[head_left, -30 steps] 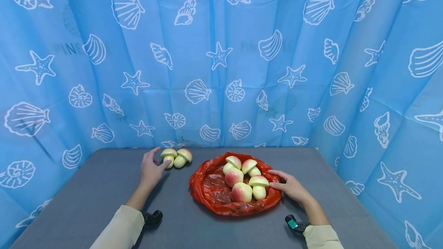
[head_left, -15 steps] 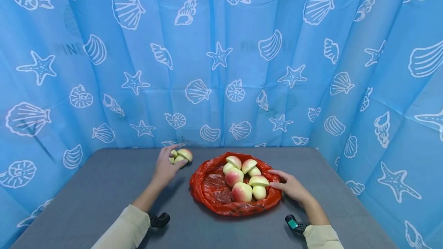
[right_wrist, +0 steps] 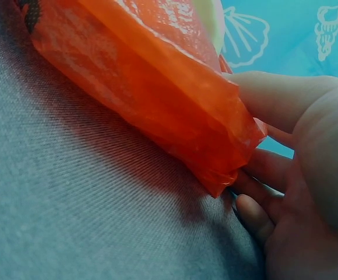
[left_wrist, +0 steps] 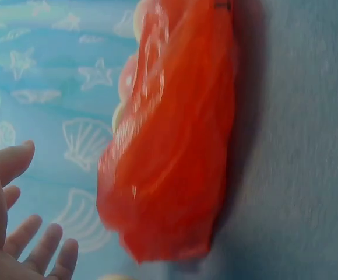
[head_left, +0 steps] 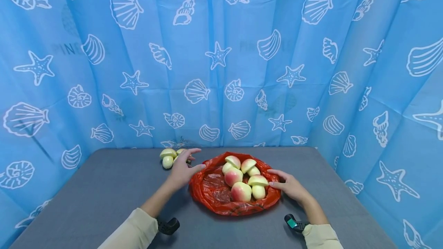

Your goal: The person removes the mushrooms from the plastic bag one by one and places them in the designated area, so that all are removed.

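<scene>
An open red plastic bag (head_left: 235, 210) with a rolled-out rim sits mid-table, several pale yellow and pink toy mushrooms (head_left: 241, 192) lying in its right half. My left hand (head_left: 181, 173), fingers spread and holding nothing, is by the bag's left rim; in the left wrist view this hand (left_wrist: 3, 216) is apart from the bag (left_wrist: 169, 163). At the right side, my right hand (head_left: 292, 187) holds the rim between thumb and fingers, also seen close up on the bag (right_wrist: 145, 87) in the right wrist view. Behind my left hand stand two more mushrooms (head_left: 167, 158), one partly hidden.
A grey cloth covers the table (head_left: 114, 199). A blue curtain (head_left: 221, 107) with white shell prints hangs behind and at the sides. Each wrist wears a black device, such as the one (head_left: 169, 226) on the left.
My left hand has moved right, past the two mushrooms on the table, to the bag's left rim. The mushrooms stay where they were. My right hand keeps its place on the bag.
</scene>
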Available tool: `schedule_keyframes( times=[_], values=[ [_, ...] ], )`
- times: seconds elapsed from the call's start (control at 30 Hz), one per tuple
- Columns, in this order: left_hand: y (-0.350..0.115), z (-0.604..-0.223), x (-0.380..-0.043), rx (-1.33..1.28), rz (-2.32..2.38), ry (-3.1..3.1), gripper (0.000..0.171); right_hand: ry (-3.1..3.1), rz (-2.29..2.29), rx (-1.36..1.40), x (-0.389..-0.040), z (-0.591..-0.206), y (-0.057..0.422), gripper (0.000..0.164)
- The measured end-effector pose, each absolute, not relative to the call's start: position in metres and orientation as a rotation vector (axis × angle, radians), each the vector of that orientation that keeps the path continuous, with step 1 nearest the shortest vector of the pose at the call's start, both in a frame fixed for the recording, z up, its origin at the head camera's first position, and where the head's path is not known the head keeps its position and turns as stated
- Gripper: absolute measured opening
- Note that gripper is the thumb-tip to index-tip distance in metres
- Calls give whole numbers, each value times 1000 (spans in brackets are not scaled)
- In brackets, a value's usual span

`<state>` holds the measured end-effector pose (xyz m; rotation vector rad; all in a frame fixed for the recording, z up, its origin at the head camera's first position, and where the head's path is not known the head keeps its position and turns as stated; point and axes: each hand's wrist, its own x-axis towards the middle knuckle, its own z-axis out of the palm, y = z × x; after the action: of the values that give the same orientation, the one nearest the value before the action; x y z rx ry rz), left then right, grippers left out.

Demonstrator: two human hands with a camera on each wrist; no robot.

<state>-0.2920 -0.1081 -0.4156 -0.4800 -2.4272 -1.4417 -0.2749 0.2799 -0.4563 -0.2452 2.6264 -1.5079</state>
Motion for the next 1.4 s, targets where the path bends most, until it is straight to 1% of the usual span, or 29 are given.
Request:
schedule_keyframes(
  times=[0.33,0.53,0.83,1.07,1.4],
  values=[
    [-79,-411,-271,-632,-1570,-2422,44,2635,-1503,-257,-275,-457,281,55],
    [-60,-417,-260,-722,-1588,-2423,40,2652,-1478,-237,-276,-457,281,57],
    [-38,-426,-250,-798,-1662,-2440,36,2643,-1501,-253,-274,-457,280,55],
    [-23,-430,-247,-856,-1539,-2432,32,2644,-1501,-233,-274,-457,280,55],
    [-6,-439,-241,-796,-1365,-2487,25,2652,-1499,-264,-275,-456,281,54]
  ],
)
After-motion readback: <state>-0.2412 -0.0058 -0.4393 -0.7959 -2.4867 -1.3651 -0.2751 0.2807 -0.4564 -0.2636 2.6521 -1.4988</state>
